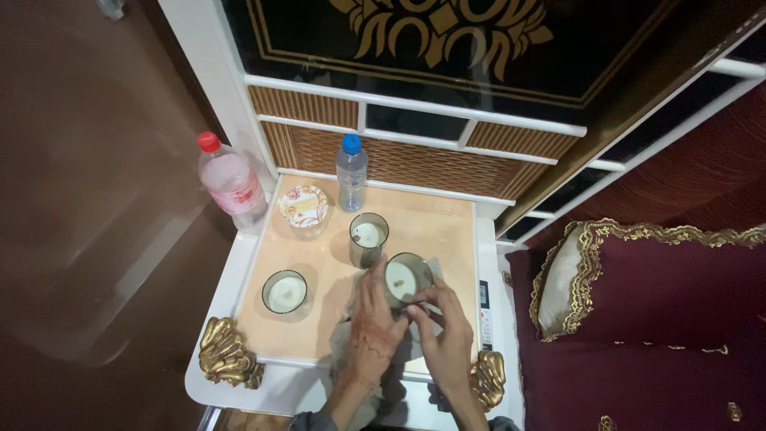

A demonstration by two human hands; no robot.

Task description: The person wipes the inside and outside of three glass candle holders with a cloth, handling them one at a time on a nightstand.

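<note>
A smoky glass candle jar [408,278] with pale wax stands on the beige top of a bedside table [431,227], over a grey cloth [349,335]. My left hand [372,329] presses against its left side and my right hand [447,334] holds its front right, so both hands grip the jar. A second glass candle jar [368,238] stands just behind it. A third glass candle jar [285,293] sits apart to the left.
At the back of the table stand a small clear bottle with a blue cap [351,172], a patterned round cup [304,208] and a larger red-capped bottle [231,182]. Gold carved ornaments [226,353] mark the front corners. A maroon cushion with gold trim [646,295] lies to the right.
</note>
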